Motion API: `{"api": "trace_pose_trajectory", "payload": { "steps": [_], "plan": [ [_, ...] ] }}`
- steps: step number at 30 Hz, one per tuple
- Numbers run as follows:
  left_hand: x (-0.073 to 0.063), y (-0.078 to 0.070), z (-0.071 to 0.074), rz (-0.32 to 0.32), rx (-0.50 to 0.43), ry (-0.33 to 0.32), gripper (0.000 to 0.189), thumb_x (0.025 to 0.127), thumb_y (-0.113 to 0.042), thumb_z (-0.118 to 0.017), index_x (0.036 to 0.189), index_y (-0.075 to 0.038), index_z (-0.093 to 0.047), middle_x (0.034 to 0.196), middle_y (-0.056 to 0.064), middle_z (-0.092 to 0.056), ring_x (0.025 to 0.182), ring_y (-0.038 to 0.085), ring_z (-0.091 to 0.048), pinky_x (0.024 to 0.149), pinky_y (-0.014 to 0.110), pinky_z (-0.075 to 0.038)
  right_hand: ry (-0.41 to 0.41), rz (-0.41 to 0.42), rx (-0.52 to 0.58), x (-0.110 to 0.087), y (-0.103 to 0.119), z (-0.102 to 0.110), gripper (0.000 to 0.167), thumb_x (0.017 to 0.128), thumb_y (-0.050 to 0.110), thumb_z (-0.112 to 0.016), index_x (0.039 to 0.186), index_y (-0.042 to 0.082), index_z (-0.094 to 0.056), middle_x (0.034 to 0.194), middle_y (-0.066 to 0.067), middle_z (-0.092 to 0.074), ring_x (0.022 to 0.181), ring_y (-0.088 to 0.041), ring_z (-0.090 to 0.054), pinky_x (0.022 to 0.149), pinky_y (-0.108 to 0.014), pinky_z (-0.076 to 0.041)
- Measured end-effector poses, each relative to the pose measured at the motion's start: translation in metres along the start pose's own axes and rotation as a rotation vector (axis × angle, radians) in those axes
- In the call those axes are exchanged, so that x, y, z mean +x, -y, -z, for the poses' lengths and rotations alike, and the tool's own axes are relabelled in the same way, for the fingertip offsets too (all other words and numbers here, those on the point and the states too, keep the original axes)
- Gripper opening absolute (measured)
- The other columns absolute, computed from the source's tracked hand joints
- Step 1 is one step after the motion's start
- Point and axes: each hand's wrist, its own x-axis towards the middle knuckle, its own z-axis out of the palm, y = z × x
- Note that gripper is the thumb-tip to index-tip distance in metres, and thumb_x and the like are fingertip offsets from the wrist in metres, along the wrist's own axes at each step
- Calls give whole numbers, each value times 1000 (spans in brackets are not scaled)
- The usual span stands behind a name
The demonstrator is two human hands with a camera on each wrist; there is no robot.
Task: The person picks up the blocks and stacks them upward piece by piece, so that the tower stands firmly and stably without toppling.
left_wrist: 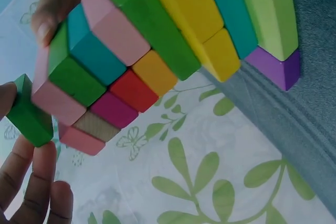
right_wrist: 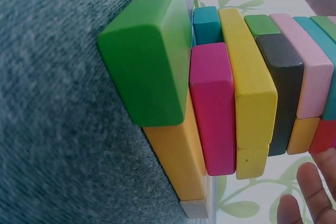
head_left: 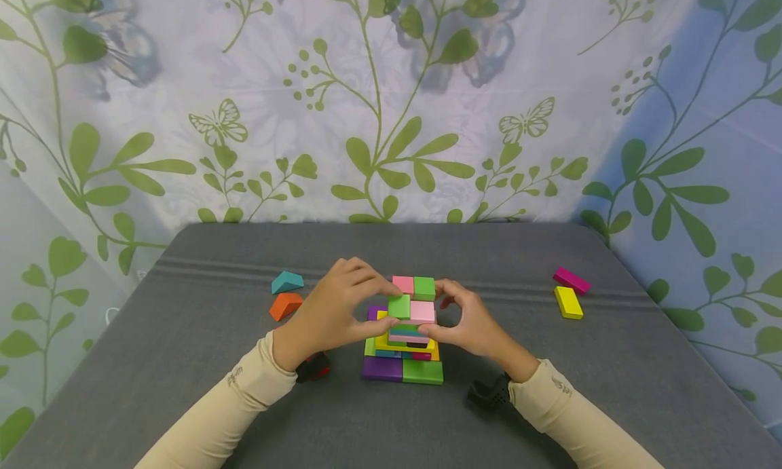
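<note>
A layered tower of coloured wooden blocks (head_left: 383, 368) stands in the middle of the table. Between thumb and fingertips, my left hand (head_left: 345, 303) pinches a small green block (left_wrist: 30, 114) at the tower's upper left. This block sits beside a pink block (head_left: 422, 312) in the top front layer. My right hand (head_left: 473, 323) holds the tower's upper right side, thumb at the pink block's lower edge and fingers curled toward the back. Behind them, another pink block (head_left: 403, 285) and a green block (head_left: 424, 288) lie side by side on top.
A teal block (head_left: 287, 282) and an orange block (head_left: 286, 306) lie left of the tower. Far right are a magenta block (head_left: 571, 280) and a yellow block (head_left: 569, 303). A leaf-patterned curtain (head_left: 391, 102) hangs behind the grey table (head_left: 208, 279).
</note>
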Motion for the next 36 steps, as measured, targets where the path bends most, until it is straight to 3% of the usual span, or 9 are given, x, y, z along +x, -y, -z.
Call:
{"api": "trace_pose_trajectory", "payload": {
  "steps": [8, 22, 31, 36],
  "plan": [
    [-2, 2, -8, -57, 99, -35, 33, 80, -27, -96, 107, -13, -84, 99, 2, -72, 96, 22, -60, 77, 36, -46, 6, -4, 7, 1, 0, 0, 54, 91, 23, -88, 134, -2, -65, 117, -7, -69, 105, -16, -60, 92, -51, -53],
    [-2, 4, -10, -59, 57, -73, 34, 78, -23, -99, 107, -10, -86, 95, 2, -71, 91, 21, -58, 78, 36, -47, -4, 18, 4, 1, -3, -1, 55, 92, 28, -88, 132, -2, -66, 113, -6, -69, 103, -16, -61, 92, -48, -53],
    [-4, 6, -6, 2, -24, -46, 39, 82, -25, -97, 114, -9, -83, 98, 3, -72, 92, 21, -59, 83, 39, -50, -5, -6, -5, 1, -1, -1, 56, 91, 28, -88, 132, -2, -66, 113, -5, -68, 103, -17, -60, 92, -45, -53],
    [-14, 15, 6, 107, -128, -35, 34, 91, -19, -89, 122, -9, -81, 95, 0, -72, 88, 19, -59, 82, 41, -48, -7, -23, -5, 1, 0, 0, 56, 90, 26, -89, 132, -3, -66, 113, -5, -67, 103, -20, -60, 93, -44, -53]
  ]
}}
